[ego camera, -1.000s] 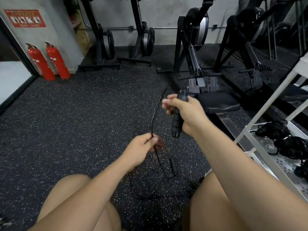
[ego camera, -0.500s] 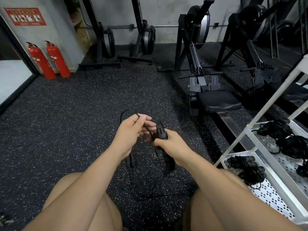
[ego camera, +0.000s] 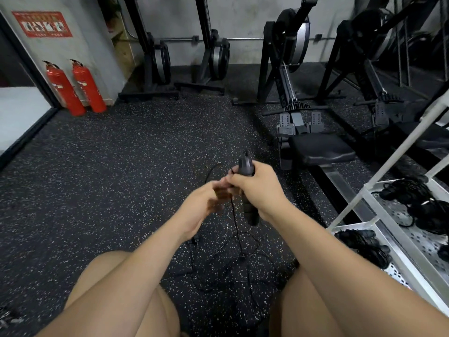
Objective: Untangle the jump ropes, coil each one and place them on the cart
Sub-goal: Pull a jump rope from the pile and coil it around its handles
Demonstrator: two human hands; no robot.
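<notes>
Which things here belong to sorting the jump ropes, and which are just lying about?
Job: jump rope handle, gripped by right hand; left hand; tangled cord on floor; coiled ropes; cart.
Lying about: fire extinguishers; rowing machine; red wall sign.

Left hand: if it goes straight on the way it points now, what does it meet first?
Probably the right hand, which grips the handle just ahead. The thin cord hanging between them may come first; the left hand is blurred, so depth is unclear.
</notes>
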